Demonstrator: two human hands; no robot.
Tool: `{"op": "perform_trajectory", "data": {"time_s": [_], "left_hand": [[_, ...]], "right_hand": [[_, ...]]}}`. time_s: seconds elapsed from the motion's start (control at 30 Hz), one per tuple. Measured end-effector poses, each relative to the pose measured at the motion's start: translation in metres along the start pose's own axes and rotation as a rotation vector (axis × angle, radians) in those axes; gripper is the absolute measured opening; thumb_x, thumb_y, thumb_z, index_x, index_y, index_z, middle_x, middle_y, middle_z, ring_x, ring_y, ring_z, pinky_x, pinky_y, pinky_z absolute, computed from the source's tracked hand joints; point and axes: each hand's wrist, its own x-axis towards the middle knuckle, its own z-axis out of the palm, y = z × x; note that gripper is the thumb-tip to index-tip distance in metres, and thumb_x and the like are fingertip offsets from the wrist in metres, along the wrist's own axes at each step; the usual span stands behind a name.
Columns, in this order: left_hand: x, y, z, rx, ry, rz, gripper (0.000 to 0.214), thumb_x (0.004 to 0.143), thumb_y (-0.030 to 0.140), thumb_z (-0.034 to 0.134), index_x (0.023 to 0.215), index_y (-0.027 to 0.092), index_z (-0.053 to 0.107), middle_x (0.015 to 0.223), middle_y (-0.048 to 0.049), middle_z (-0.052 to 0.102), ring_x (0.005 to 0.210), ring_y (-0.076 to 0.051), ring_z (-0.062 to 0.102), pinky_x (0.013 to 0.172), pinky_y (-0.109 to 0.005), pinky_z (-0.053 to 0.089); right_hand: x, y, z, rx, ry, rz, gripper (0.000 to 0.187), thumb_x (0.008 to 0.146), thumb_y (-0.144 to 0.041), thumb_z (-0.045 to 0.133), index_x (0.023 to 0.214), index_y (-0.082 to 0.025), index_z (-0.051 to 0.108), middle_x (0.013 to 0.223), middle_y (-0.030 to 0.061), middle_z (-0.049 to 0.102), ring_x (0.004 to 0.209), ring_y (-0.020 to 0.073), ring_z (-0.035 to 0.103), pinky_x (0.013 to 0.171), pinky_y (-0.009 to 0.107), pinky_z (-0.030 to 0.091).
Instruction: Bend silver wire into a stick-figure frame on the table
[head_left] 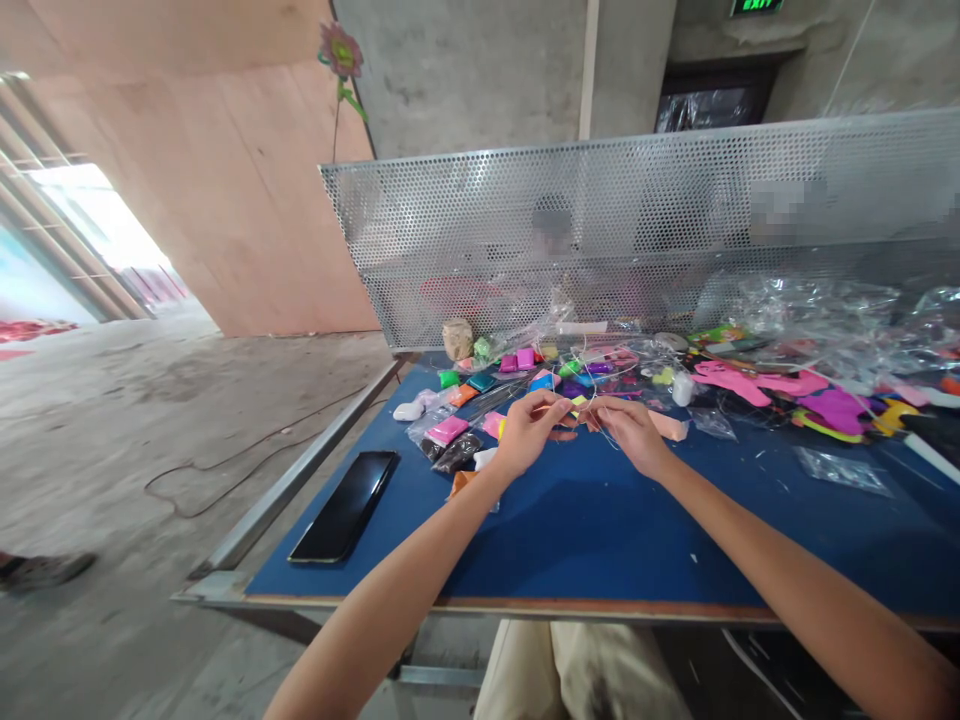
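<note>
Over the blue tabletop my left hand and my right hand meet, fingertips nearly touching. Both pinch a thin wire or string stretched between them, with a small coloured piece at its middle that is too small to name. Small bags of coloured clay lie just left of my left hand. A peach strip sits right behind my right hand.
A black phone lies at the table's left front. Pink and purple foam shapes and clear plastic bags crowd the back right. A perforated metal screen stands behind, with people beyond it. A cable runs across the concrete floor.
</note>
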Motion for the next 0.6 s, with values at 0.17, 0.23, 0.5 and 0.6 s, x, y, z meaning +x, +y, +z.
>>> {"op": "perform_trajectory", "data": {"time_s": [0.17, 0.23, 0.5, 0.6], "left_hand": [[0.0, -0.002, -0.003, 0.162, 0.001, 0.081, 0.035, 0.082, 0.051, 0.067, 0.088, 0.016, 0.065, 0.084, -0.0056, 0.068, 0.081, -0.02, 0.07, 0.065, -0.031, 0.062], [0.0, -0.002, -0.004, 0.265, 0.0, 0.132, 0.033, 0.084, 0.05, 0.065, 0.088, 0.017, 0.066, 0.083, -0.0053, 0.068, 0.079, -0.019, 0.07, 0.062, -0.028, 0.061], [-0.002, -0.005, -0.004, 0.485, -0.075, 0.202, 0.03, 0.09, 0.048, 0.058, 0.095, 0.019, 0.065, 0.096, -0.0046, 0.067, 0.062, -0.014, 0.069, 0.046, -0.02, 0.055], [-0.002, -0.006, -0.005, 0.501, -0.091, 0.216, 0.031, 0.092, 0.048, 0.055, 0.096, 0.019, 0.063, 0.098, -0.0052, 0.064, 0.058, -0.012, 0.067, 0.042, -0.019, 0.052]], "right_hand": [[0.003, 0.003, -0.013, 0.059, -0.103, 0.029, 0.044, 0.092, -0.053, 0.046, 0.093, -0.02, 0.076, 0.091, 0.0085, 0.072, 0.076, 0.0208, 0.06, 0.073, 0.036, 0.048], [0.003, 0.002, -0.015, -0.062, -0.102, 0.068, 0.041, 0.088, -0.055, 0.055, 0.096, -0.02, 0.076, 0.09, 0.0073, 0.072, 0.078, 0.0213, 0.062, 0.073, 0.035, 0.048], [0.004, 0.005, -0.008, -0.241, -0.027, 0.215, 0.031, 0.077, -0.049, 0.073, 0.089, -0.021, 0.077, 0.09, 0.0061, 0.075, 0.082, 0.0229, 0.067, 0.075, 0.033, 0.05], [0.004, 0.006, -0.007, -0.242, -0.028, 0.212, 0.031, 0.077, -0.05, 0.073, 0.087, -0.021, 0.077, 0.087, 0.0057, 0.075, 0.082, 0.023, 0.067, 0.073, 0.033, 0.05]]}}
